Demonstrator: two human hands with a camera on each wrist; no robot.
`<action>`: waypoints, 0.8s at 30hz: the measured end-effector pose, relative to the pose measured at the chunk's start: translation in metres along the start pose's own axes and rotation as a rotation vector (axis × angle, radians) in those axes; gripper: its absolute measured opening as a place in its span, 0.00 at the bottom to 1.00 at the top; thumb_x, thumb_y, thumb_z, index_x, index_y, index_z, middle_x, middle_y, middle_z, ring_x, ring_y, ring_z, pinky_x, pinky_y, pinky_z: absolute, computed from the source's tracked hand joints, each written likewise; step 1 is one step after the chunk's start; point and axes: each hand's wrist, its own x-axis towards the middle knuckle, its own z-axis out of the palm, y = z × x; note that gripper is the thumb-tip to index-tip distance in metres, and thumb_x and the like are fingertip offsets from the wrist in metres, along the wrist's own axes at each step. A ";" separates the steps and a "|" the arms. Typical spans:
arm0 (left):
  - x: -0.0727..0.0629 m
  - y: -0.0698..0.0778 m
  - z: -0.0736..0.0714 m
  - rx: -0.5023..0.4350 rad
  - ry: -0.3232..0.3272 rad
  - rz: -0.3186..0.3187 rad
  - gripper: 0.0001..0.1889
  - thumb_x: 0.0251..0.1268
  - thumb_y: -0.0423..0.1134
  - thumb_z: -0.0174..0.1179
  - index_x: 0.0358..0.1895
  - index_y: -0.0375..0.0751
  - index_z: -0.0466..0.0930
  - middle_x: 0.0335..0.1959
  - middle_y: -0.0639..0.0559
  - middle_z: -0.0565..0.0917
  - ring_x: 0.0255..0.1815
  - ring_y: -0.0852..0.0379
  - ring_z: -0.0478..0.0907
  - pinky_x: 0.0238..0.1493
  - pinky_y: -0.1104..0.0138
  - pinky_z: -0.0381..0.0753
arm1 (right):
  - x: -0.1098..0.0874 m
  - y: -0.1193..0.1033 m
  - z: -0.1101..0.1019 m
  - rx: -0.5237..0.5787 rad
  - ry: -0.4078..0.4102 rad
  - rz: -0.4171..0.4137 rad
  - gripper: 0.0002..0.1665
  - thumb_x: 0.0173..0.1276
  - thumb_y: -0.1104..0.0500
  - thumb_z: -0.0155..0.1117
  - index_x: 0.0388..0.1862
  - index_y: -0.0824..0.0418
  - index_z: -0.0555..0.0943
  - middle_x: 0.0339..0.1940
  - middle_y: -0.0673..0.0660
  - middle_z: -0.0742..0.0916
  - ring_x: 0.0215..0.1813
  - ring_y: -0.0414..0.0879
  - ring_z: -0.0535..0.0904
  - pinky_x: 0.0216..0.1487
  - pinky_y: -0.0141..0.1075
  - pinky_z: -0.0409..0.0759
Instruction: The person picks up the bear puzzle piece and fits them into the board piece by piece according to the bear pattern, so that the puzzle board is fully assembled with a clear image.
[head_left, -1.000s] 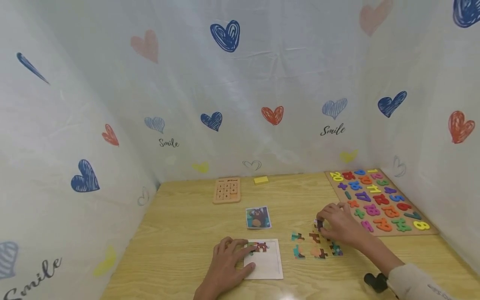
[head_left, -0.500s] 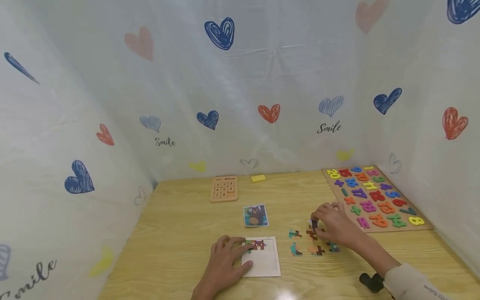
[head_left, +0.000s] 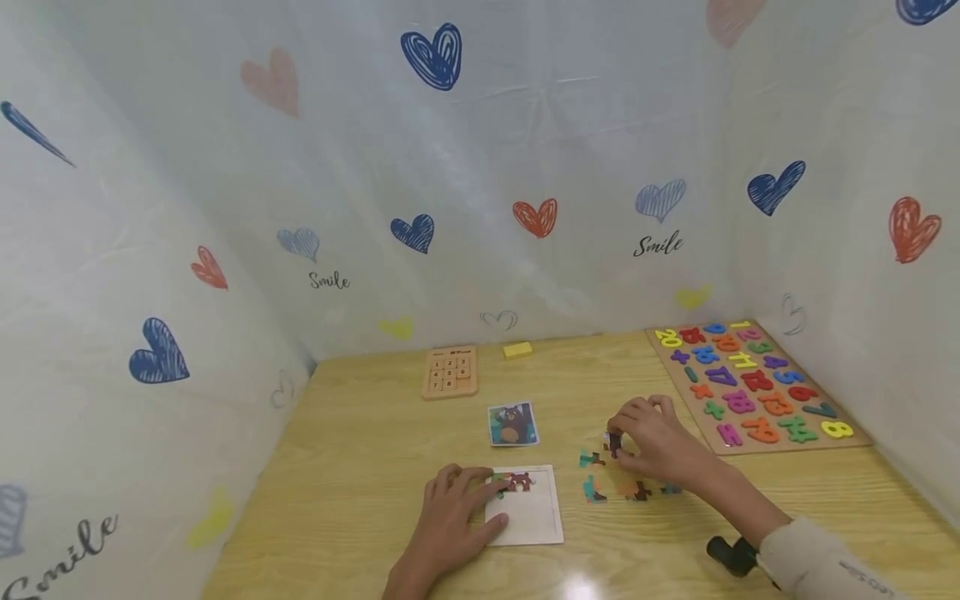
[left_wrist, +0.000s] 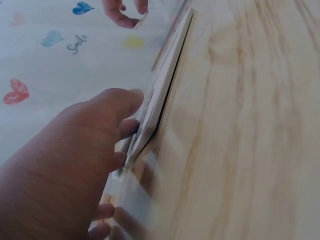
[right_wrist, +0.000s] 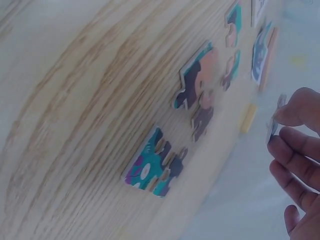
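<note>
In the head view, the tray (head_left: 528, 529) lies on the counter (head_left: 360, 467) with joined pieces (head_left: 519, 483) along its far edge. The left hand (head_left: 456, 518) rests at the tray's left edge, its fingers extended over it. To the tray's right, the right hand (head_left: 660, 437) pinches a piece (head_left: 615, 445) above the counter, near loose pieces (head_left: 591, 489). Beyond the tray are the card (head_left: 513, 423), the slide puzzle (head_left: 450, 372) and the yellow block (head_left: 517, 350); the number board (head_left: 819, 443) is well to its right.

In the left wrist view, the left thumb and fingers are loosely spread at the tray's edge; the right hand shows past the tray.

In the right wrist view, thumb and fingertip grip the piece. Six loose pieces lie apart from the tray, whose corner just shows; the farthest pair from it is partly teal and purple.
</note>
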 end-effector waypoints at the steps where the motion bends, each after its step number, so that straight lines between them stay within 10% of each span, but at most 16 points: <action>1: 0.000 0.000 0.000 -0.001 0.001 -0.001 0.24 0.69 0.65 0.53 0.65 0.70 0.77 0.64 0.60 0.74 0.65 0.45 0.64 0.60 0.42 0.61 | 0.001 -0.001 0.000 -0.001 0.001 0.001 0.14 0.49 0.60 0.79 0.33 0.53 0.83 0.35 0.48 0.83 0.45 0.50 0.76 0.51 0.61 0.64; 24: -0.001 -0.002 0.000 -0.008 -0.017 -0.003 0.24 0.70 0.65 0.51 0.67 0.72 0.74 0.65 0.61 0.73 0.66 0.44 0.63 0.60 0.43 0.61 | 0.009 -0.019 0.002 0.045 0.003 -0.044 0.12 0.49 0.64 0.73 0.33 0.52 0.83 0.33 0.46 0.82 0.45 0.48 0.76 0.49 0.57 0.64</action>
